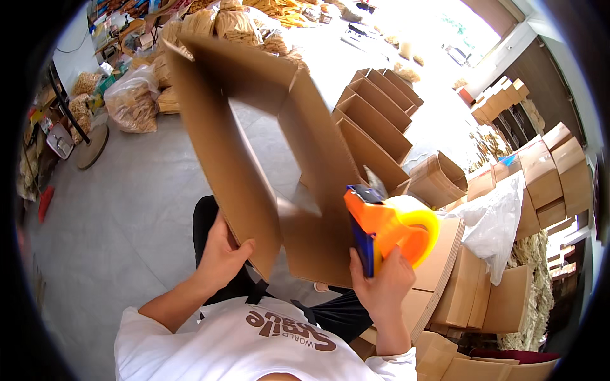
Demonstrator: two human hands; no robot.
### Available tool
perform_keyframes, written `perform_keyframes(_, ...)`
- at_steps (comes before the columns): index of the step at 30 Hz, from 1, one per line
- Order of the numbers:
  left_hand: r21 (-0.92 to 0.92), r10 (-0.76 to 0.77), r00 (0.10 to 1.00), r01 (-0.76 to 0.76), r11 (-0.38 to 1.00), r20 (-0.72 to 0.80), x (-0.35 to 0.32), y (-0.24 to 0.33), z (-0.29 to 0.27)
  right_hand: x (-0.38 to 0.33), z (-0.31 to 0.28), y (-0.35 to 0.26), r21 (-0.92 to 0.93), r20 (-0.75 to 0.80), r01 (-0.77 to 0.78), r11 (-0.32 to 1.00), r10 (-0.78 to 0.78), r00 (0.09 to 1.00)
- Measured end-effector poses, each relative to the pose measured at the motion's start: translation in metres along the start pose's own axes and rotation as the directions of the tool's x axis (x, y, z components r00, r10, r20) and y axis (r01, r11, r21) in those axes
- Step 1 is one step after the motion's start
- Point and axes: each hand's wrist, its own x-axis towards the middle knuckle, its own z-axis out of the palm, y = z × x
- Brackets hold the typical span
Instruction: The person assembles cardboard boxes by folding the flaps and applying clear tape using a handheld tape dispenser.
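An open cardboard box (321,136) stands tilted in front of me, unfolded into a sleeve, and grey floor shows through its middle. My left hand (221,257) is closed on the lower left edge of the box, with the thumb on one side of the board. In my right hand (383,282) is an orange and blue tape dispenser (368,213) that carries a yellow roll of tape. The dispenser is up against the box's right side, and its handle is partly hidden by my fingers.
A row of open cardboard boxes (375,127) stands beyond the box. Flat cardboard (435,254) is stacked at my right, near a sheet of clear plastic (495,219). Bags (133,101) lie at the far left, beside a round stand base (93,147).
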Motion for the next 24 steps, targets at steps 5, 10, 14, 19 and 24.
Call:
perform_keyframes(5,-0.026,-0.457,0.889,0.456,0.889,-0.014,0.011,-0.097,-0.001,-0.014,0.06,0.026,-0.065,0.21,0.001,0.998,0.012,0.978)
perform_keyframes(10,0.013,-0.545,0.838,0.544,0.839,0.04,0.003,-0.148,0.016,-0.033,0.109,0.052,-0.04,0.277,0.041,0.998,-0.028,0.96)
perform_keyframes(14,0.044,-0.593,0.804,0.592,0.805,0.045,-0.007,-0.152,0.016,-0.043,0.109,0.054,0.044,0.256,0.009,0.999,-0.02,0.966)
perform_keyframes(19,0.274,-0.345,0.938,0.328,0.904,0.017,-0.017,-0.175,0.005,-0.07,0.107,0.052,0.135,0.123,0.092,0.987,-0.109,0.986)
perform_keyframes(24,0.807,0.15,0.98,0.016,0.59,-0.129,0.057,-0.167,-0.016,-0.105,0.098,0.049,0.165,0.151,0.091,0.982,-0.116,0.982)
